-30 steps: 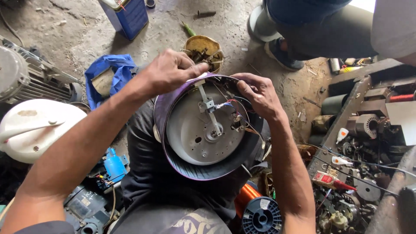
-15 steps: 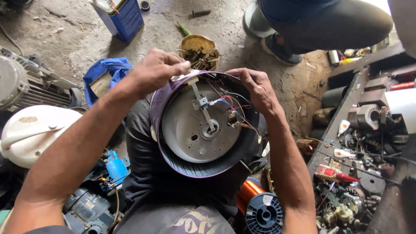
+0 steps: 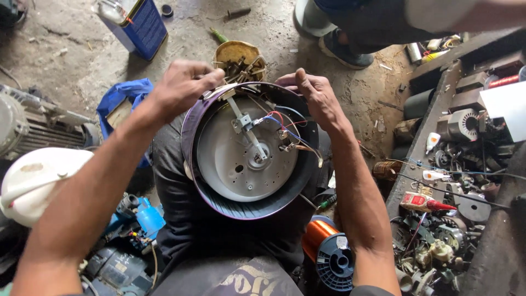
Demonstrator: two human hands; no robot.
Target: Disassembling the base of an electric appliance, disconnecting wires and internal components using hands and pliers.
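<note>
Both hands [image 3: 183, 87] [image 3: 318, 96] on cooker base [image 3: 249, 153], fingertips hidden behind rim, wiring indistinct

A blue rectangular can [image 3: 139, 24] stands top left; a white-labelled bottle [image 3: 433, 141] lies at right.

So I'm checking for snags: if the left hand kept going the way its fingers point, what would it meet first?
Probably the yellow bowl of metal parts: the left hand points right across the purple pot's rim, though depth is unclear.
</note>
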